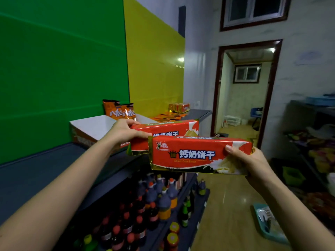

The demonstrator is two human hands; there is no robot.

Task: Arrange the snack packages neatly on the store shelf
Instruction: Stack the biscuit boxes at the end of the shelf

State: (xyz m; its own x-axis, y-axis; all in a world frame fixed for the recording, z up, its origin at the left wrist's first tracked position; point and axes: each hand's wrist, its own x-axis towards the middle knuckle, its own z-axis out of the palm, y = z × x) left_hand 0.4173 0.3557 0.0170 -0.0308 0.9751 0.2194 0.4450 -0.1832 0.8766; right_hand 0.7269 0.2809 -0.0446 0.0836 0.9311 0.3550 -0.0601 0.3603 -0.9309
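My right hand [253,163] grips the right end of a red biscuit packet [192,154] with white lettering, held level in the air in front of the shelf. Just behind it, my left hand [125,133] grips the left end of a second red biscuit packet [163,131] of the same kind, over the edge of the dark top shelf [36,178]. Two orange snack bags [119,111] stand upright at the back of the shelf. Further right lie flat orange packets [168,115] and a small stack of gold-red packets [179,107].
A white-topped carton [90,129] sits on the shelf by my left hand. Lower shelves hold several drink bottles [154,205]. A doorway [244,96] opens ahead. A rack of goods [315,145] stands right; a teal basket [268,223] lies on the floor.
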